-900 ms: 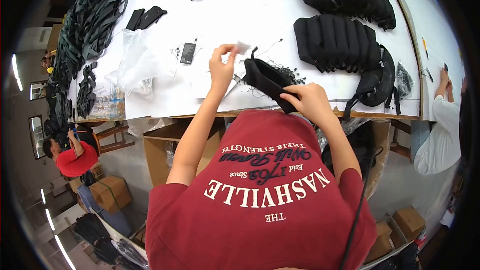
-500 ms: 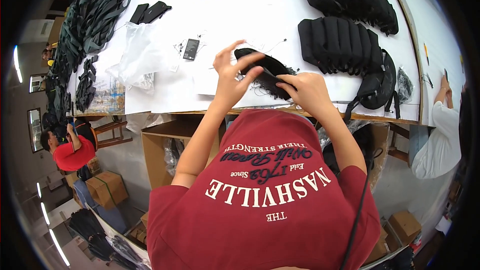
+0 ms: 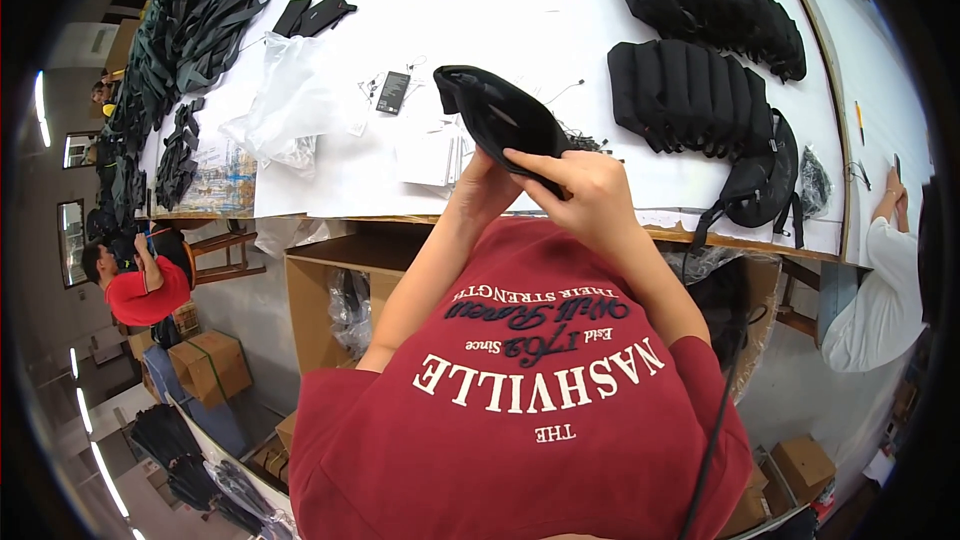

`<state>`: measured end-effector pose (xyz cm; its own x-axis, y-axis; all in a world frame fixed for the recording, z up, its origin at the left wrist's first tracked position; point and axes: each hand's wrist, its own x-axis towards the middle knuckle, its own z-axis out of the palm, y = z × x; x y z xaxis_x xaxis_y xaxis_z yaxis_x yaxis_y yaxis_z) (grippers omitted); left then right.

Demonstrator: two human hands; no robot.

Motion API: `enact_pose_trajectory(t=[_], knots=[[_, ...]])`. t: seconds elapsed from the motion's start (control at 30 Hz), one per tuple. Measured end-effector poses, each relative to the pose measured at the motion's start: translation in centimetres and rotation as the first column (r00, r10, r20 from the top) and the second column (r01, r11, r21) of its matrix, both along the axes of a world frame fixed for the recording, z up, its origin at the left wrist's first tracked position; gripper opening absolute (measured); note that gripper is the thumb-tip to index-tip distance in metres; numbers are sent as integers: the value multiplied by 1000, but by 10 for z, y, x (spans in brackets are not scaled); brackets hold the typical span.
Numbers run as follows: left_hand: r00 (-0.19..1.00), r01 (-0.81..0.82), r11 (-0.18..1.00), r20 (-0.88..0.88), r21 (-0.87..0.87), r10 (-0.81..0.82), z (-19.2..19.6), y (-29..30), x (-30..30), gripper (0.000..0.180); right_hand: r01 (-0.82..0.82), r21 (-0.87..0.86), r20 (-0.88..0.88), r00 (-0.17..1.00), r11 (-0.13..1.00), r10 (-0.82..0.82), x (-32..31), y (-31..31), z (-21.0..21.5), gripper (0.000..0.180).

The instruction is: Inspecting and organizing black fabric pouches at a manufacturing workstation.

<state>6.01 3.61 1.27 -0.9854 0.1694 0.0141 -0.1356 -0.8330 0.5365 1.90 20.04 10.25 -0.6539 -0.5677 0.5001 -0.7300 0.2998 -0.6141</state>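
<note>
Over the table [image 3: 560, 35], the pouch [image 3: 470, 86] slanted lengthwise away-left from the pinching right hand [image 3: 592, 188]; left hand [image 3: 485, 186] beneath, grip hidden.

A broad white table [image 3: 560, 15] with a brown edge fills the upper view, a second white table [image 3: 852, 65] just beside it at right; at lower left, a wooden furniture frame [image 3: 228, 258] and a cardboard box [image 3: 192, 368] stand over grey floor [image 3: 270, 335], while two windows [image 3: 71, 243] break the grey wall [image 3: 72, 186] and bright strip lights [image 3: 41, 110] line the dim left rim
</note>
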Motion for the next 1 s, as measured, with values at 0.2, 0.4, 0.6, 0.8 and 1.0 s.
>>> enact_pose_trajectory(t=[0.2, 0.4, 0.6, 0.8, 1.0], knots=[[999, -34, 999, -18, 9, 34, -3, -8, -7, 49, 58, -59, 133, 990, 997, -50, 0, 2, -1, 21], [938, -222, 975, 274, 11, 211, 20, -4, -4, 43, 202, -138, 100, 977, 969, -190, 1, 4, 2, 20], [881, -336, 937, 321, -92, 347, 39, -1, -7, 28, 346, -226, 394, 887, 911, -239, 3, 9, -19, 11], [847, -415, 876, 247, -247, 471, 54, 8, -9, 30, 287, -128, 644, 752, 949, -140, 0, 17, -25, 18], [875, -382, 892, 218, -241, 433, 60, 12, -11, 38, 290, -464, 885, 175, 837, 431, -9, 12, -48, 21]])
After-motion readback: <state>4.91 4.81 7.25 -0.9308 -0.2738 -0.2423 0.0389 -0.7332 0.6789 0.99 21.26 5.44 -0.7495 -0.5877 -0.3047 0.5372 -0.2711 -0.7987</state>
